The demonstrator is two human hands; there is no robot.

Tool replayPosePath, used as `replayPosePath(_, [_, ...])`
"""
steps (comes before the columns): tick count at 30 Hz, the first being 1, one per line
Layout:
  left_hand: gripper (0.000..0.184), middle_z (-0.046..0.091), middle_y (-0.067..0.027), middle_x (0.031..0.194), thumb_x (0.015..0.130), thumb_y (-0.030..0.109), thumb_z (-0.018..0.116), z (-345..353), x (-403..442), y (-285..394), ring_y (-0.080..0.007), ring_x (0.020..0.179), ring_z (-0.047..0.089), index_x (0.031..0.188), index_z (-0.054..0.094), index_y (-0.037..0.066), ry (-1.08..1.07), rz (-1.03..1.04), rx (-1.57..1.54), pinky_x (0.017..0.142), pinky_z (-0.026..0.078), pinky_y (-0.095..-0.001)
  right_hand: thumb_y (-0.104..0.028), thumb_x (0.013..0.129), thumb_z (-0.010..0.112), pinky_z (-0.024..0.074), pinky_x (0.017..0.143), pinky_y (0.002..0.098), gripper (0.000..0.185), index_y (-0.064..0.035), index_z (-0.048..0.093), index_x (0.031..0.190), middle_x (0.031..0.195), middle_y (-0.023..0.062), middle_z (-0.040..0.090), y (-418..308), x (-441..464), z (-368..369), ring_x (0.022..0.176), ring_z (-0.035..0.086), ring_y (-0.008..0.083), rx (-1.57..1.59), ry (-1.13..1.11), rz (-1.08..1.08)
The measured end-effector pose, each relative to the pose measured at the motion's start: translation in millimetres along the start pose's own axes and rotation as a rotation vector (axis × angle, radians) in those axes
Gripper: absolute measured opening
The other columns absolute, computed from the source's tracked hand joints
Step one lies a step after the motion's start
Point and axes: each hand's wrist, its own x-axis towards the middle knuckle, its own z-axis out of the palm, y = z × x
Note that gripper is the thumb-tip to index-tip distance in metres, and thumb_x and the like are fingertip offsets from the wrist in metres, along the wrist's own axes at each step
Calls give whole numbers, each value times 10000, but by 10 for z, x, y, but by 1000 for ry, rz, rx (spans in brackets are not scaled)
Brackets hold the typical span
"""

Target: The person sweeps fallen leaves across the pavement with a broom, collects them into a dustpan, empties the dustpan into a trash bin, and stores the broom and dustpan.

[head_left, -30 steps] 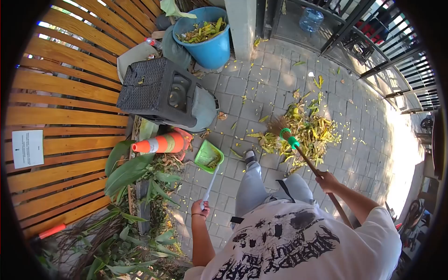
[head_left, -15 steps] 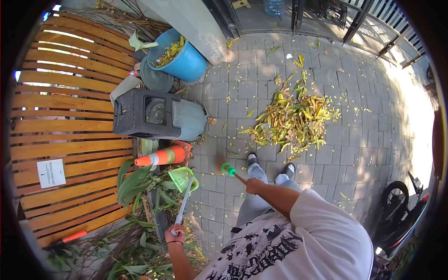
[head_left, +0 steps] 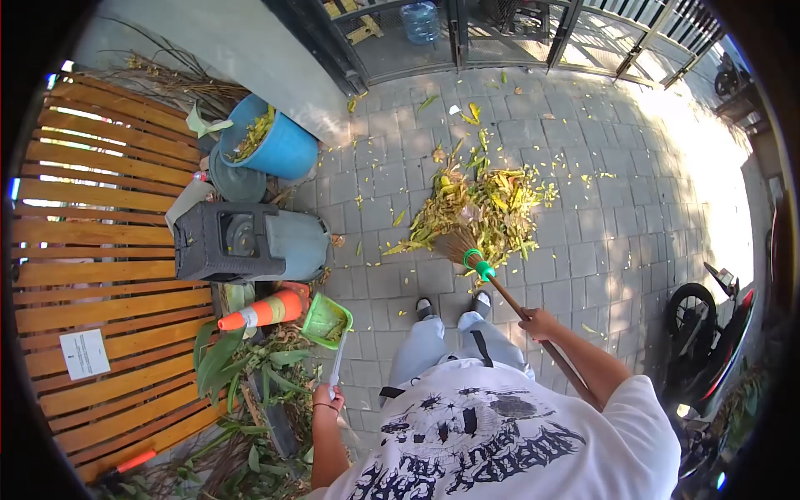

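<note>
My left hand (head_left: 327, 399) is closed round the pale handle of a green dustpan (head_left: 326, 322), which is held beside the orange cone (head_left: 265, 310). My right hand (head_left: 540, 325) grips the brown stick of a broom (head_left: 503, 292) with a green collar. The broom's bristles touch the near edge of a pile of yellow and brown leaves (head_left: 504, 204) on the grey paving. Some small bits lie in the dustpan.
A grey bin (head_left: 298, 244) lies left, near a blue bucket (head_left: 285, 148) holding leaves. Plants (head_left: 218, 360) and a slatted wooden fence (head_left: 108, 271) border the left side. A motorcycle (head_left: 708, 342) stands right. Metal gates (head_left: 500, 50) run along the far side.
The broom has swung from near the dustpan rightward onto the leaf pile, with my right hand moving right. The dustpan stays low on the left. The view has shifted.
</note>
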Motion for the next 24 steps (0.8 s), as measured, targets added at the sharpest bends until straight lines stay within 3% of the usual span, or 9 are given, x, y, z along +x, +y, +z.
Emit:
replayPosePath(5, [122,449,-34,645,831,139,459,411,216,441,-113,522,455,922,453,57,-96,-152,58,418,323,-228,-183,785,592,469,427,308,439,-24,512,1187,585,67,534,-195,-593,-65,444,535,158,244,31,63])
replayPosePath(8, [188,433,-34,638,853,90,421,951,267,805,-121,503,433,1033,473,82,-99,-5,529,411,313,-235,-96,789,578,417,377,261,236,-8,522,1001,639,53,525,-210,-703,-62,465,518,121,556,7,182])
replayPosePath(9, [188,433,-34,638,853,90,421,1120,308,947,-121,503,433,1033,473,82,-104,-13,556,411,313,-235,-96,789,578,417,377,261,236,-8,522,1001,639,53,525,-256,-720,-86,465,518,121,575,19,199])
replayPosePath(11, [225,442,-28,612,851,104,435,1618,260,1153,-119,465,418,1061,517,98,-167,88,1052,381,317,-245,-73,811,550,367,356,239,210,-29,461,996,668,52,514,-325,-699,-253,452,468,97,924,30,293])
replayPosePath(14, [221,495,-44,556,833,125,438,2346,265,1399,-133,408,459,988,587,74,-165,282,1491,355,355,-276,-81,833,521,331,346,256,159,-52,431,960,665,51,493,-143,-325,-526,431,420,109,1044,102,320])
replayPosePath(15, [229,512,-50,542,829,135,434,2560,256,1469,-139,401,482,970,600,68,-221,376,1758,356,372,-285,-86,829,519,334,344,270,144,-38,438,937,637,51,484,-100,-159,-631,419,424,120,954,182,311])
replayPosePath(19, [230,535,-73,527,799,120,423,3405,-142,1383,-161,394,511,910,605,33,-329,431,1993,370,397,-313,-72,757,500,407,364,348,142,59,480,808,534,104,512,203,785,-1134,404,515,196,514,414,300])
replayPosePath(20, [226,546,-79,535,787,111,423,3587,-223,1288,-167,403,520,881,609,25,-375,443,2066,376,402,-315,-57,741,469,441,389,359,146,67,539,773,596,156,588,250,1048,-1265,464,584,222,347,413,365])
replayPosePath(24, [189,539,-84,542,785,91,444,4171,-159,795,-175,405,520,820,603,-3,-315,399,2276,364,394,-321,-68,758,447,484,423,361,195,62,593,741,650,165,629,145,1885,-1522,521,629,235,-31,310,312])
